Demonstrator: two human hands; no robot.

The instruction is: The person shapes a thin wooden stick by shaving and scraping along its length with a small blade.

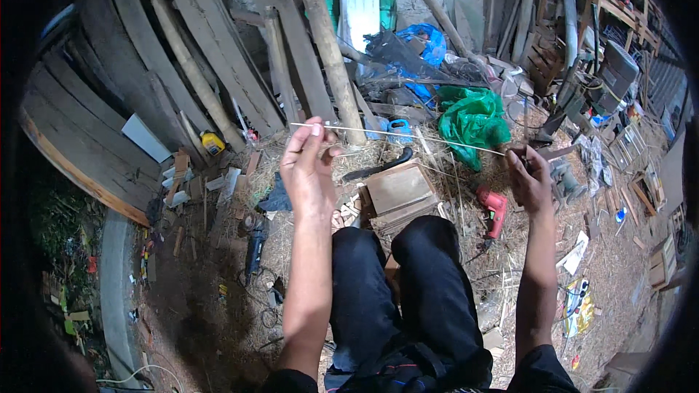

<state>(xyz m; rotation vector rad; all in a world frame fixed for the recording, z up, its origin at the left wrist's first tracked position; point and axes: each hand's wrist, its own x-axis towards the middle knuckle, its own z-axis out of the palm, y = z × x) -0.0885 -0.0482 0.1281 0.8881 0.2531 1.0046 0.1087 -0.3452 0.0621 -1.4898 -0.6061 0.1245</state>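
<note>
A thin pale stick (pixel 408 136) stretches almost level in front of me, above my knees. My left hand (pixel 309 167) pinches it near its left end, with the tip poking out past the fingers. My right hand (pixel 530 178) has its fingers closed around the right end; whether anything else is in that hand is unclear. Beneath the stick lies a stack of small wooden boards (pixel 397 191), beside loose wood blocks and a black curved object (pixel 377 169). A red drill (pixel 491 207) rests below and left of my right hand, and a dark power tool (pixel 255 247) lies left of my left forearm.
Planks and poles (pixel 218 65) lean on the back wall. A green plastic bag (pixel 470 124), blue plastic (pixel 429 47) and a yellow container (pixel 212 143) sit among debris. Cords and wood scraps litter the ground. Cluttered racks (pixel 619 7) stand at right; a concrete edge (pixel 116 284) runs at left.
</note>
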